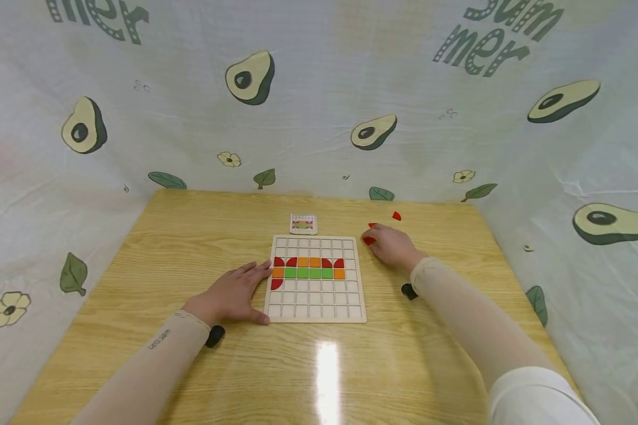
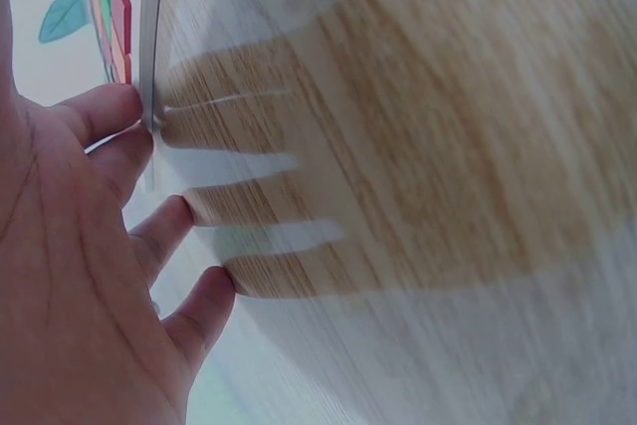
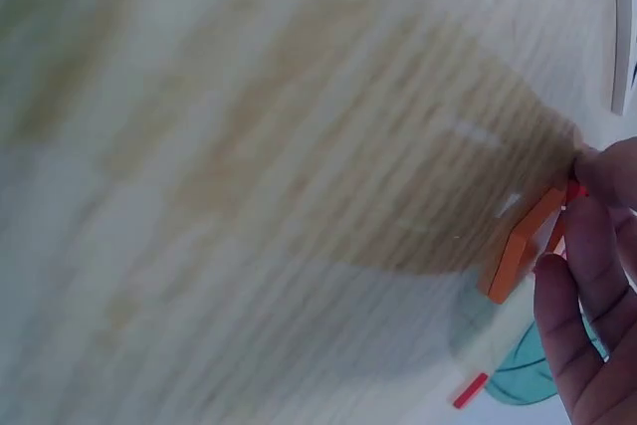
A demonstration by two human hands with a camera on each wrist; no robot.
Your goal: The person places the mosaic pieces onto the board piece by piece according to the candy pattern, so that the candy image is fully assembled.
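Observation:
A pale wooden grid board (image 1: 316, 313) lies mid-table, with orange and green squares and dark red quarter-circle pieces (image 1: 277, 284) set in its upper and middle cells. My left hand (image 1: 234, 295) rests at its left edge, fingers spread and touching the rim. Right of the board, my right hand (image 1: 392, 245) reaches down to the tabletop among loose pieces. Its thumb and fingers close around a red piece (image 3: 577, 190), mostly hidden by the fingertips. An orange-edged piece (image 3: 528, 246) lies against those fingers in the right wrist view.
A small pattern card (image 1: 303, 225) lies just behind the board. One loose red quarter-circle (image 1: 397, 216) sits farther back at the right, beyond the right hand. A printed cloth (image 1: 319, 88) hangs behind and beside the wooden table (image 1: 244, 378).

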